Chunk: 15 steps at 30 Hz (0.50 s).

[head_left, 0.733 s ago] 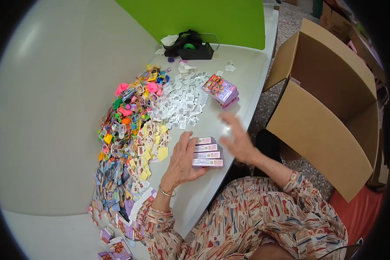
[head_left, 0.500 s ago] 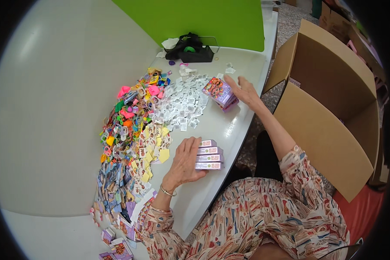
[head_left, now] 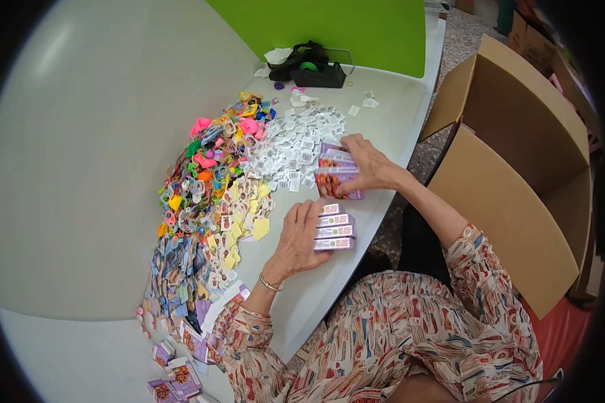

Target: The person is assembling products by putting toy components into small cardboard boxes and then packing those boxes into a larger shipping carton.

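Observation:
Several small purple-and-white boxes (head_left: 335, 232) stand on edge in a row on the table, their printed narrow sides up. My left hand (head_left: 296, 235) is closed along the left side of this row, thumb at the near end. Just beyond, my right hand (head_left: 373, 164) grips a second group of purple boxes (head_left: 336, 183) with colourful pictured fronts, now standing on edge. The thumb presses on the nearest front and the fingers reach over the far end. A small gap separates the two groups.
Left of my hands lie heaps of colourful small toys (head_left: 208, 161), white printed slips (head_left: 296, 144), yellow slips (head_left: 261, 228) and small packets (head_left: 178, 275). A black tape dispenser (head_left: 326, 75) stands by the green partition (head_left: 343, 33). An open cardboard carton (head_left: 511, 195) is at right; more purple boxes (head_left: 181, 376) lie at lower left.
My right hand has closed on its boxes, turned them from a flat stack onto their edges and brought them nearer to the left hand's row. The view has shifted slightly.

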Each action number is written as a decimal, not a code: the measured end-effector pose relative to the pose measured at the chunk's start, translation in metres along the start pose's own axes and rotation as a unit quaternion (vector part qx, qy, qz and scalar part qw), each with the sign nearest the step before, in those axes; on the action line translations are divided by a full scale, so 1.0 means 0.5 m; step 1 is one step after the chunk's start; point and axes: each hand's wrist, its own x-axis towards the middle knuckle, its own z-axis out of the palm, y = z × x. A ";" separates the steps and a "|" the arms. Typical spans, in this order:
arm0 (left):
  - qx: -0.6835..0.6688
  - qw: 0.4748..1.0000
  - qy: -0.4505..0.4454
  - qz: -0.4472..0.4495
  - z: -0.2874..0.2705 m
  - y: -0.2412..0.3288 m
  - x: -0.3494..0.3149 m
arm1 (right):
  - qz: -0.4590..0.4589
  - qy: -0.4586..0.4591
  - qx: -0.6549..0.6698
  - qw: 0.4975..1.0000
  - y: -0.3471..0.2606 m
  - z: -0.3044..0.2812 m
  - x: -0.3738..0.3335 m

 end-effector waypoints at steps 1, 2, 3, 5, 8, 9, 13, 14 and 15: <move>-0.005 1.000 0.010 -0.002 0.003 0.001 -0.003 | -0.055 -0.021 -0.045 0.997 -0.012 0.000 -0.011; -0.011 1.000 0.020 -0.004 0.007 0.002 -0.006 | -0.067 -0.038 -0.046 0.996 -0.020 0.006 -0.020; -0.011 1.000 0.019 -0.005 0.006 0.007 -0.005 | -0.066 -0.039 -0.045 0.996 -0.022 0.012 -0.026; -0.023 1.000 0.018 -0.001 0.002 0.018 0.000 | -0.123 -0.003 -0.049 0.991 -0.019 0.024 -0.035; -0.035 0.999 0.019 0.026 0.009 0.007 0.001 | -0.130 0.033 0.043 0.990 -0.005 0.030 -0.032; -0.035 0.999 0.019 0.025 0.012 0.006 0.001 | -0.131 0.032 0.044 0.990 -0.008 0.037 -0.032; -0.055 0.995 0.078 0.037 0.028 0.000 0.009 | 0.029 0.138 0.391 0.910 -0.002 0.096 -0.043; -0.073 0.993 0.078 0.039 0.035 -0.001 0.017 | 0.033 0.153 0.354 0.922 0.011 0.117 -0.048; -0.072 0.994 0.078 0.035 0.033 -0.001 0.020 | 0.033 0.163 0.320 0.933 0.004 0.125 -0.048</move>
